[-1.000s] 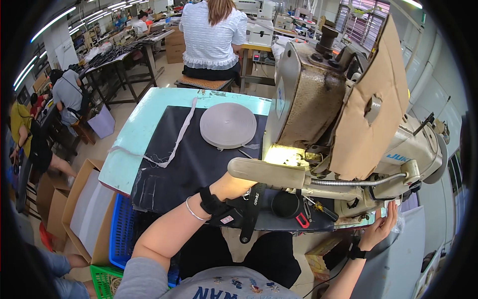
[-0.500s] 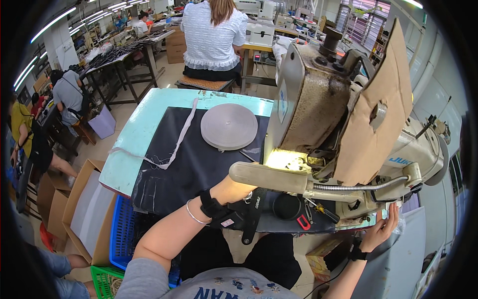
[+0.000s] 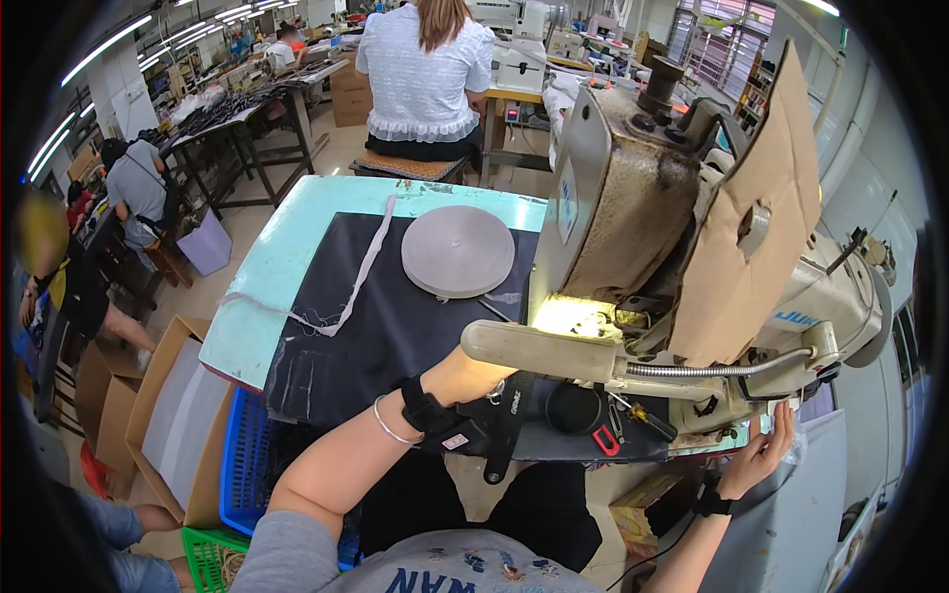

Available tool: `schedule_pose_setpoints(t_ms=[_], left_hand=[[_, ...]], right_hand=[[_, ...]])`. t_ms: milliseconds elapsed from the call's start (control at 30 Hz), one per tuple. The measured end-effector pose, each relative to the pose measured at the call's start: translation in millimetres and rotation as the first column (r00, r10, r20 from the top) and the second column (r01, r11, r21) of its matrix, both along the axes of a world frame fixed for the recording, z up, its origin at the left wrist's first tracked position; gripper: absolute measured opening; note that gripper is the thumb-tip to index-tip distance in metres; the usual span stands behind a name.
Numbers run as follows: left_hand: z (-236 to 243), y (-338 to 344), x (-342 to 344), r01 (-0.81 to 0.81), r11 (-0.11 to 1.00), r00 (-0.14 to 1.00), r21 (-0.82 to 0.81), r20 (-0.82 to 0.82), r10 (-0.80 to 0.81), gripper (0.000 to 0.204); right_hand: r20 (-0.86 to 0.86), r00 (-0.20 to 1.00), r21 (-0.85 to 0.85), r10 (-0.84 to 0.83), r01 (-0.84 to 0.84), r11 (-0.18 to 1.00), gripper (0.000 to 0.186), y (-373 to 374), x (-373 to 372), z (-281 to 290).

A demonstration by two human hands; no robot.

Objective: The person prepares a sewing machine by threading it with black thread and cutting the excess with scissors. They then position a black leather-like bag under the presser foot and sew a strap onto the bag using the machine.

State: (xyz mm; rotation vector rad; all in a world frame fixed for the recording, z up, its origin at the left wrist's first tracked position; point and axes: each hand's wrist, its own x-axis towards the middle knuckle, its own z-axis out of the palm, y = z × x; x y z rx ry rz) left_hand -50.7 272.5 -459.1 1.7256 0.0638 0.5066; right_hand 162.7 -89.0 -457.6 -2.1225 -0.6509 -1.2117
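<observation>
My left hand (image 3: 470, 378) reaches under the pale guard arm (image 3: 539, 353) of an industrial sewing machine (image 3: 633, 208); its fingers are hidden there. Close to that hand, a black strap (image 3: 504, 435) with light lettering hangs over the table's front edge. Beside the strap lies black material (image 3: 463, 427) with a small pale tag. My right hand (image 3: 763, 457) is at the machine's right-hand end, fingers stretched upward next to a small white part (image 3: 778, 406). I see nothing gripped in it. The machine's lamp lights the needle area, which is mostly hidden.
A grey webbing roll (image 3: 457, 251) and a frayed pale strip (image 3: 364, 269) lie on the dark sheet (image 3: 336, 366). A black round dish (image 3: 573, 408), red-handled tool (image 3: 605, 441) and screwdriver (image 3: 652, 422) sit right. Blue basket (image 3: 242, 465) and cardboard box (image 3: 163, 435) stand left. A co-worker (image 3: 425, 74) sits ahead.
Both hands stay in the same places. The whole picture has shifted very slightly to the right.
</observation>
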Motion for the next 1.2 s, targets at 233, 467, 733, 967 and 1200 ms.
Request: schedule_pose_setpoints(t_ms=[233, 467, 733, 967, 1200], left_hand=[[8.6, -0.3, -3.6, -0.017, 0.993, 0.999, 0.115, -0.029, 0.021, 0.022], [3.6, 0.6, -1.4, 0.042, 0.998, 0.999, -0.050, -0.001, -0.042, 0.022], [1.8, 4.6, -0.5, 0.032, 0.999, 0.996, 0.024, -0.085, -0.030, 0.025], [2.0, 7.3, 0.4, 0.037, 0.995, 0.995, 0.093, -0.100, -0.027, 0.026], [-7.3, 10.7, 3.7, 0.069, 0.997, 0.996, 0.025, -0.063, -0.068, 0.027]], right_hand=[[-0.031, 0.999, 0.024, 0.021, -0.020, 1.000, 0.048, -0.6, -0.1, 0.1], [-0.014, 1.000, 0.002, 0.020, -0.020, 1.000, 0.057, 22.1, -19.7, 19.0], [-0.037, 0.999, -0.034, 0.020, -0.021, 0.999, 0.059, 16.2, -20.3, 19.4], [-0.041, 0.998, -0.041, 0.045, -0.047, 0.998, 0.056, 7.8, -15.6, 16.0], [0.008, 1.000, -0.119, -0.023, 0.024, 0.993, 0.056, 7.9, -17.0, 20.9]])
